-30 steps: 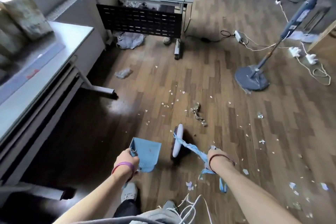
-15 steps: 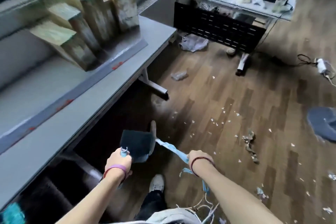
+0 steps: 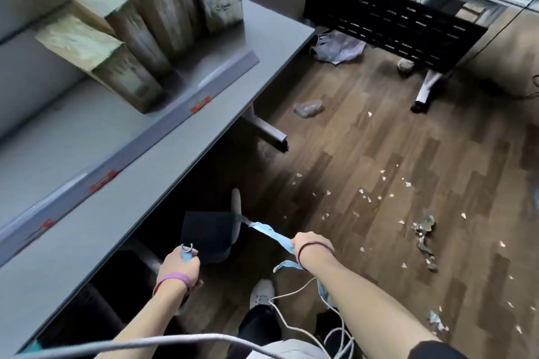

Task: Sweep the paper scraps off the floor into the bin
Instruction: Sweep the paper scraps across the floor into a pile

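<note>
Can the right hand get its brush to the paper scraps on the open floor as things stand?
Probably yes. The right hand grips the brush, its head beside the dustpan under the table edge; the paper scraps lie on bare floor just to the right, nothing standing between.

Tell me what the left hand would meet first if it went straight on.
The left hand points along the dustpan it grips, into the shadow under the grey table. Nothing shows there; depth is unclear, so probably floor.

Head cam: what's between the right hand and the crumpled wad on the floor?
Head view: bare wood floor with a few small paper scraps between the right hand and the crumpled wad; nothing larger.
</note>
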Demonstrator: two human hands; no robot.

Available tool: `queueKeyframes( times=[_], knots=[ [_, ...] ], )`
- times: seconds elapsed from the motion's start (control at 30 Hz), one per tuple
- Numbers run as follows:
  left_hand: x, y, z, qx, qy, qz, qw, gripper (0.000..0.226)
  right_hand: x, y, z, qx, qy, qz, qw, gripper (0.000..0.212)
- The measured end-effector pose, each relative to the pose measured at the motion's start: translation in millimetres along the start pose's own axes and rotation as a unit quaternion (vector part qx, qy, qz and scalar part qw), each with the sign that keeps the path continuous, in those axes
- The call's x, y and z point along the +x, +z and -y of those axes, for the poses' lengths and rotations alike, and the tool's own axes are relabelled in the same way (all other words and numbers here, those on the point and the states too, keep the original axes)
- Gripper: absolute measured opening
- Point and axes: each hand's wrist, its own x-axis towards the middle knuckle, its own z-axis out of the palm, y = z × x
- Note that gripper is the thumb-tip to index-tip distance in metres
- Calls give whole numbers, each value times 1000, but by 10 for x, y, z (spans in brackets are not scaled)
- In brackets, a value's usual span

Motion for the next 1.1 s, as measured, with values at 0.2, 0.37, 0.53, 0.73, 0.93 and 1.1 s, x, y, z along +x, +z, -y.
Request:
queueKeyframes(
  times=[0.2,0.37,0.53,0.73,0.93,1.1],
  knots=[
    [-143,693,-497,-43,-32,-3,999,22,338,-202,-867,-22,11,8,1000,31],
    [-536,1555,-1090,4,0,4,1000,20,541,-378,-1933,5,31,14,999,36],
    [-1066,2685,-1835,70,54,61,994,16,493,-428,-3292,73,94,21,993,40],
    [-1635,4015,-2689,179,155,146,961,9,129,-219,-4915,198,243,18,949,37],
    [-2459,5028,-3071,304,269,266,874,13,-551,362,-5930,310,374,33,873,39],
    [-3075,5439,-3170,380,342,323,797,26,-966,701,-6236,350,429,49,831,41]
  ],
)
